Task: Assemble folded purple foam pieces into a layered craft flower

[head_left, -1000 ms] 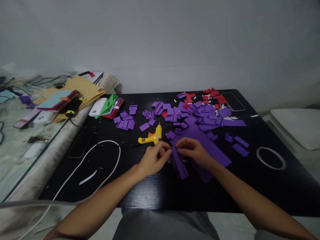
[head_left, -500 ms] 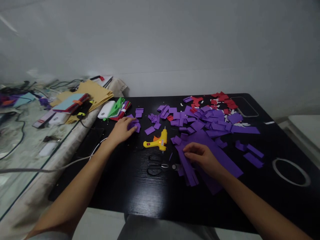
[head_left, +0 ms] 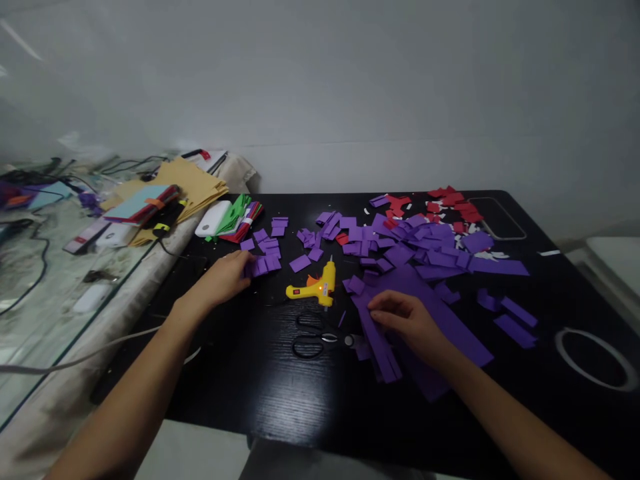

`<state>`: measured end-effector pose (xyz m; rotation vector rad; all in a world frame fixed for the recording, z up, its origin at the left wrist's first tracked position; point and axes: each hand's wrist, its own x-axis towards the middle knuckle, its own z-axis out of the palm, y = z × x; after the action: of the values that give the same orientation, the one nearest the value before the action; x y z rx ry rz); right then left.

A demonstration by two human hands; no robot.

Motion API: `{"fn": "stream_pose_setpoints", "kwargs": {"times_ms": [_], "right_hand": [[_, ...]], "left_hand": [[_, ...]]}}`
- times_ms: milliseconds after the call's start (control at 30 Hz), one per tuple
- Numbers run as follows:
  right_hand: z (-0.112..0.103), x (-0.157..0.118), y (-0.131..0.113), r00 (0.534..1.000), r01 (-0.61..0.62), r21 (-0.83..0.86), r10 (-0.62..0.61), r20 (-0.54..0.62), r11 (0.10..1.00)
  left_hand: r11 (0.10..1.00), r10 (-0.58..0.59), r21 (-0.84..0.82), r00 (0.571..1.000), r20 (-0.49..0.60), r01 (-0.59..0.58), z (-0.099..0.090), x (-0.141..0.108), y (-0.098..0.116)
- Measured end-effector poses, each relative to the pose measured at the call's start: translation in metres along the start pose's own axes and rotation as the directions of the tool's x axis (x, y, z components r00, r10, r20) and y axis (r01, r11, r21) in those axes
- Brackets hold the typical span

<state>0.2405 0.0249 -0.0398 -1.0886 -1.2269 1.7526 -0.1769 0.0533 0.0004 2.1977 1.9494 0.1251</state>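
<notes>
On the left side of the black table, my left hand (head_left: 227, 275) has its fingertips closed at the edge of a creased purple paper piece (head_left: 265, 265). Part of that piece is hidden by the fingers. My right hand (head_left: 413, 325) lies loosely curled at long purple paper strips (head_left: 379, 343), with a gap between thumb and index finger and nothing visible in it. Beneath it is a large purple sheet (head_left: 450, 327). Between the hands lie a yellow hot glue gun (head_left: 315, 288), its small light glowing, and black-handled scissors (head_left: 320, 338) whose tips are covered by the strips.
Cut purple pieces (head_left: 425, 237) are heaped at the back right, beside red scraps (head_left: 460, 203). A white ring (head_left: 595, 360) lies at the right. Green and red folded paper (head_left: 240, 217) sits at the back left. A cable (head_left: 100, 353) crosses the left edge.
My left hand has drawn back toward me and slightly left from the small purple pieces, uncovering them, with one creased piece at its fingertips. My right hand has hardly moved. The view has shifted slightly.
</notes>
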Motion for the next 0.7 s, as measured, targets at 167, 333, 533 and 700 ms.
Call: {"fn": "stream_pose_setpoints", "kwargs": {"times_ms": [167,333,533,700], "right_hand": [[0.001,0.000,-0.001,1.000,0.011,-0.007,-0.011,-0.012,1.000],[0.002,-0.002,-0.004,1.000,-0.009,-0.020,0.009,-0.001,1.000],[0.003,-0.003,-0.003,1.000,-0.014,-0.015,0.014,0.014,1.000],[0.005,-0.003,-0.002,0.999,-0.020,-0.017,0.021,0.036,1.000]], "left_hand": [[0.999,0.029,0.021,0.999,-0.015,-0.028,-0.005,0.010,0.008],[0.988,0.151,-0.005,0.988,0.007,-0.151,0.012,0.016,0.033],[0.991,0.135,0.029,0.990,-0.040,-0.133,0.002,0.002,0.021],[0.987,-0.094,0.119,0.990,-0.110,0.107,-0.015,0.024,-0.002]]}}
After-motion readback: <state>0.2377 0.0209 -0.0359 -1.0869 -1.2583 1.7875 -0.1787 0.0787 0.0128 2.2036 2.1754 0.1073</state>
